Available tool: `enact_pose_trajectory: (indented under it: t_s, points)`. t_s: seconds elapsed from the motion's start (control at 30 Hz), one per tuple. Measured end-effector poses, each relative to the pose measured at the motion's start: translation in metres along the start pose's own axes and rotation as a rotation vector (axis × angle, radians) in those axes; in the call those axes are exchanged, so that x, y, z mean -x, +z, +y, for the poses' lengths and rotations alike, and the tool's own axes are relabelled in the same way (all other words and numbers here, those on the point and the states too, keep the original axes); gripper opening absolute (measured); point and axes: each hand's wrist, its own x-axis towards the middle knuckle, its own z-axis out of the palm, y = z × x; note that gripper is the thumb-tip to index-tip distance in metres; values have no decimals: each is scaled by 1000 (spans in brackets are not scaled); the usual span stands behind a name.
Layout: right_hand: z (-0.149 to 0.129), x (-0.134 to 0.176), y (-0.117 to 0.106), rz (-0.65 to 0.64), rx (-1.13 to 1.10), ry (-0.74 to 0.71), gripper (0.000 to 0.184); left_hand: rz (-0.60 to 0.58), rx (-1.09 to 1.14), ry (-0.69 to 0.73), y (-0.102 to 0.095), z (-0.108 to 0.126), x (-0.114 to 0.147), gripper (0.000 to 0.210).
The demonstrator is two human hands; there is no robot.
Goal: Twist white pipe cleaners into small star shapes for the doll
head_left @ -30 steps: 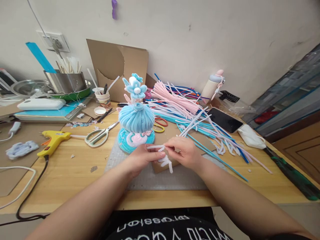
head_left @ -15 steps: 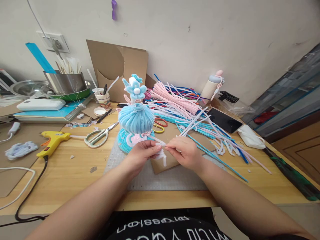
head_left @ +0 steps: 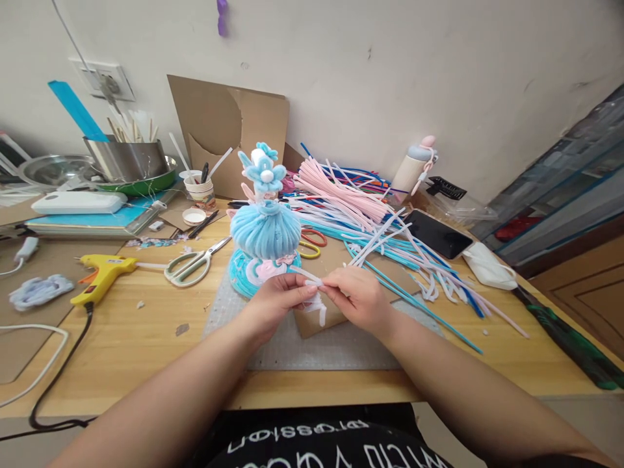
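Note:
Between my two hands is a white pipe cleaner [head_left: 321, 314], bent, with a short end hanging below the fingers. My left hand [head_left: 280, 302] pinches it between thumb and fingers. From the other side my right hand [head_left: 358, 296] grips it with the fingertips, almost touching the left thumb. Part of the pipe cleaner is hidden by the fingers. Just behind the left hand stands a blue pipe-cleaner figure [head_left: 266, 231] with a puffed, ribbed body and flowers on top, on a round turquoise and pink base [head_left: 238, 276].
Loose pipe cleaners [head_left: 341, 195] in pink, white and blue lie behind my hands. Scissors [head_left: 195, 265] and a yellow glue gun [head_left: 104, 276] lie to the left. A phone [head_left: 437, 234] is at the right. Beneath my hands are cardboard [head_left: 312, 325] and a cutting mat [head_left: 273, 351].
My right hand has shifted very slightly left, closer to the left fingertips. Both hands keep hold of the white pipe cleaner, and its hanging end has tilted a little.

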Motion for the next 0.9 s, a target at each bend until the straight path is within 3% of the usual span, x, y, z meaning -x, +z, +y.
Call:
enact_pose_trajectory:
  t_s: [0.37,0.9]
  points:
    - [-2,0,3,-14,19,39,8,48,10,-12,0,1,0,24]
    - [-1,1,4,-41,154,-78,13,88,109,6,1,0,-1,25]
